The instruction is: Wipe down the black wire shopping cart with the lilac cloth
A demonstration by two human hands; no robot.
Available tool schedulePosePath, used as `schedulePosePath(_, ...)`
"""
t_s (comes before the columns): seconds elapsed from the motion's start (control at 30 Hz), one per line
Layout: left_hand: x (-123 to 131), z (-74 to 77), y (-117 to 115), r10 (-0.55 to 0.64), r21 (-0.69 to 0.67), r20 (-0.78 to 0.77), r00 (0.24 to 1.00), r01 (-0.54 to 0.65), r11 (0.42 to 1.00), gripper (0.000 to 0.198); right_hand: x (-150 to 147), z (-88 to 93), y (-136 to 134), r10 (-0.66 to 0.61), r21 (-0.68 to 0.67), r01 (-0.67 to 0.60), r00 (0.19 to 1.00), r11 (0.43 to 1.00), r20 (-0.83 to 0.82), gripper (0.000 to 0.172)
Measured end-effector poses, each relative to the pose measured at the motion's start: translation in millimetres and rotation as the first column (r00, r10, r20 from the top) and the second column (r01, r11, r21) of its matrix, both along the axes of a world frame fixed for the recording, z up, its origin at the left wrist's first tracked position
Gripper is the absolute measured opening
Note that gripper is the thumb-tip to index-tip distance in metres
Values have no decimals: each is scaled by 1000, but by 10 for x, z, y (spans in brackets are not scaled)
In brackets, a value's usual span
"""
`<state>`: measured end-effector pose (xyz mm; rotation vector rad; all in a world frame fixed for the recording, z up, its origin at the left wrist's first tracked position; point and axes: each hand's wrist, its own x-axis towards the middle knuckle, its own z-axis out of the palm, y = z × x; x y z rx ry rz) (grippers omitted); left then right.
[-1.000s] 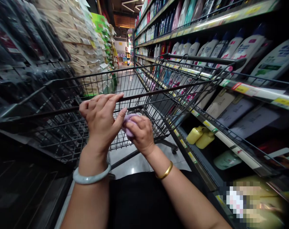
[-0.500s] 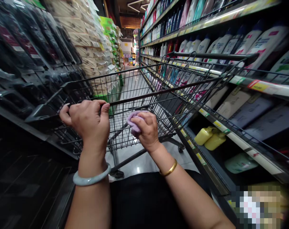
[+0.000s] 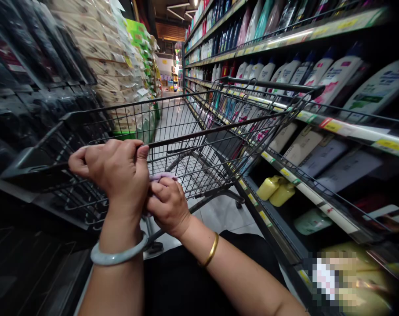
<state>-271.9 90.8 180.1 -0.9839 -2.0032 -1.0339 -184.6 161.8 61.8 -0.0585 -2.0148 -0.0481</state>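
Note:
A black wire shopping cart (image 3: 199,131) stands in front of me in a store aisle, its basket holding nothing I can see. My left hand (image 3: 114,169) is wrapped round the cart's handle bar (image 3: 219,128) near its left end. My right hand (image 3: 168,204) is closed on a small lilac cloth (image 3: 161,177), pressed against the wire back of the cart just below the bar and touching my left hand. A pale green bangle circles my left wrist and a gold one my right.
Shelves of white, pink and blue bottles (image 3: 318,72) run along the right, with yellow bottles (image 3: 275,189) low down. Dark packaged goods (image 3: 28,87) hang on the left beside stacked beige packs (image 3: 100,48). The tiled aisle floor (image 3: 173,112) stretches ahead.
My left hand shifted left along the handle and gripped it. My right hand brought the cloth down and left until it met the left hand.

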Motion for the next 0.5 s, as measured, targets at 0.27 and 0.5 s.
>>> schedulePosePath(0.27, 82, 58, -8, -37, -55, -2, 999, 37, 998, 34, -166, -517, 52, 16, 81, -36, 972, 996, 234, 22)
schedulePosePath(0.5, 73, 68, 15, -85, -53, 7, 996, 86, 995, 34, -25, -414, 101, 22, 69, -37, 979, 997, 200, 25)
